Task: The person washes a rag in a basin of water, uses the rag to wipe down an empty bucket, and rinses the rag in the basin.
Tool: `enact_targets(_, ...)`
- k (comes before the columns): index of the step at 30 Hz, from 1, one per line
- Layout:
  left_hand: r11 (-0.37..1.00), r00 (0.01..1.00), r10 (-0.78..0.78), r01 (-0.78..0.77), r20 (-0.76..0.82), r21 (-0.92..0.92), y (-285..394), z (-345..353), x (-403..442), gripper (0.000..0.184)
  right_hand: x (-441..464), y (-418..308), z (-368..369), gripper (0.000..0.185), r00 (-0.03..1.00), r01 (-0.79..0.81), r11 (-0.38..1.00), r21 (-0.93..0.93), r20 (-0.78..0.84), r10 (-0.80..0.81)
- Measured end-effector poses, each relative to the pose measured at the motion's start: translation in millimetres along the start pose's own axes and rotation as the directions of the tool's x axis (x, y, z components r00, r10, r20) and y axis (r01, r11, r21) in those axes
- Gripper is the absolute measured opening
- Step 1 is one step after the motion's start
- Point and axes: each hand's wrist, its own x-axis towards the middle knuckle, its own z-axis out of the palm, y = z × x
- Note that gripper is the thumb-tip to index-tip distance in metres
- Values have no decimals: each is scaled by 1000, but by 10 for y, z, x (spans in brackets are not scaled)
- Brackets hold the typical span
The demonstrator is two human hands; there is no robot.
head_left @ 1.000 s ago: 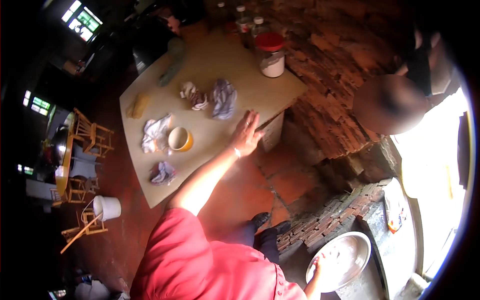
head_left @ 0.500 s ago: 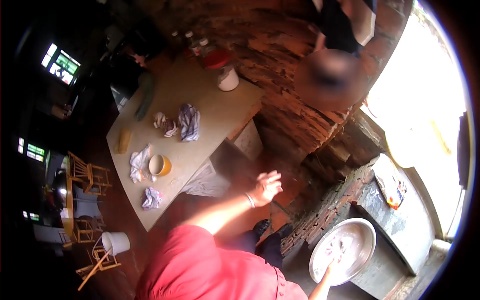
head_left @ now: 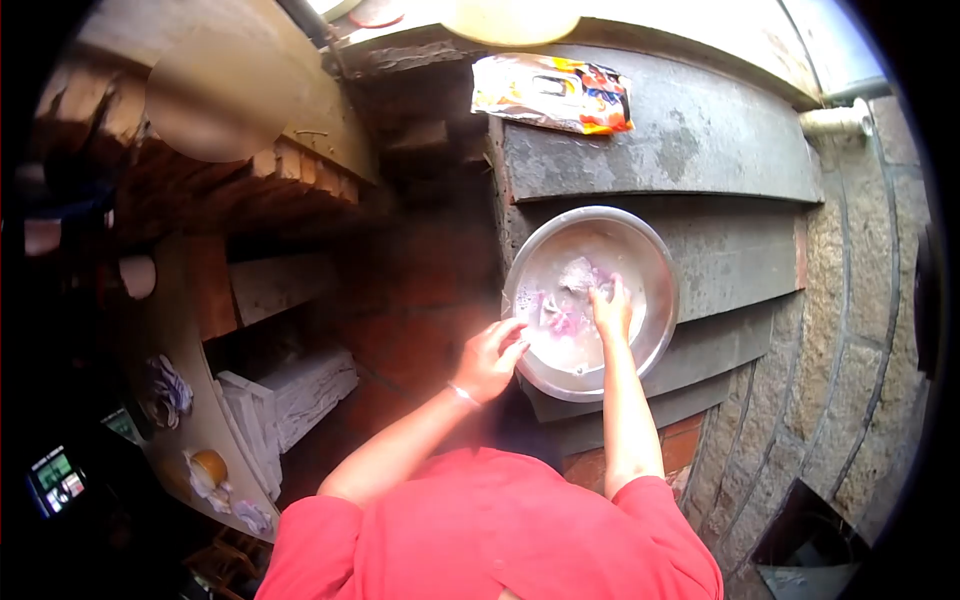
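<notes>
A round metal basin (head_left: 655,340) with cloudy, sudsy water rests on the grey stone steps. My right hand (head_left: 612,305) is inside it, its fingers closed on a wet, pale purplish cloth (head_left: 582,277). More pinkish cloth (head_left: 562,322) lies in the water to the left of that hand. At the basin's left rim is my left hand (head_left: 492,362), empty, with fingers bent and slightly apart; whether it touches the rim is unclear.
On the upper step lies a white and orange packet (head_left: 555,92). A table (head_left: 180,455) at the left bears a yellow cup (head_left: 208,468) and crumpled cloths (head_left: 170,390). Above the packet is a pale yellow round object (head_left: 510,20). A stone wall (head_left: 790,370) stands at the right.
The view has swung right, from the table to the basin. My left hand has come from over the table and floor to the basin's rim. My right hand remains in the basin.
</notes>
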Motion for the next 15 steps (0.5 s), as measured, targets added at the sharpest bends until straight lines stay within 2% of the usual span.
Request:
enact_targets(1,991,996,-83,85,25,-102,-51,174,50,38,-27,-145,-120,69,997,-11,997,80,-80,18)
enact_targets(2,965,985,-163,171,57,-200,-177,369,114,38,-41,-189,-9,68,990,43,999,-30,-135,-47)
enact_targets(3,953,966,-240,253,96,-164,-291,515,196,42,-50,-174,108,68,977,91,985,-145,-180,-117)
enact_targets(4,935,939,-315,332,135,-123,-404,661,278,47,-46,-13,322,54,951,198,965,-175,-206,-232)
enact_targets(5,857,869,-475,492,135,-151,-318,754,408,52,22,102,403,46,948,275,961,6,-168,-270)
enact_targets(6,753,773,-620,634,134,-176,-229,842,522,58,50,228,475,39,963,264,940,218,-114,-244)
enact_targets(7,699,736,-663,674,138,-239,-326,928,600,61,52,272,478,32,974,222,881,419,-60,-217)
enact_targets(9,548,645,-742,740,183,-389,-333,1006,826,64,-348,-245,59,21,985,32,618,786,79,-151)
enact_targets(10,505,655,-719,721,231,-474,-423,1035,940,55,-557,-515,-199,16,979,-21,416,909,104,-176)
enact_targets(12,369,748,-527,628,403,-685,-864,1032,1136,41,-852,-725,-596,17,945,143,597,789,69,-318)
enact_targets(13,294,764,-434,621,477,-727,-1048,1010,1206,38,-943,-769,-668,18,912,336,645,687,-66,-405)
enact_targets(14,181,724,-429,654,540,-734,-1228,984,1260,28,-987,-793,-716,19,846,511,663,547,-184,-500)
enact_targets(15,66,680,-421,683,600,-728,-1406,959,1314,24,-972,-805,-764,20,826,545,645,536,-209,-524)
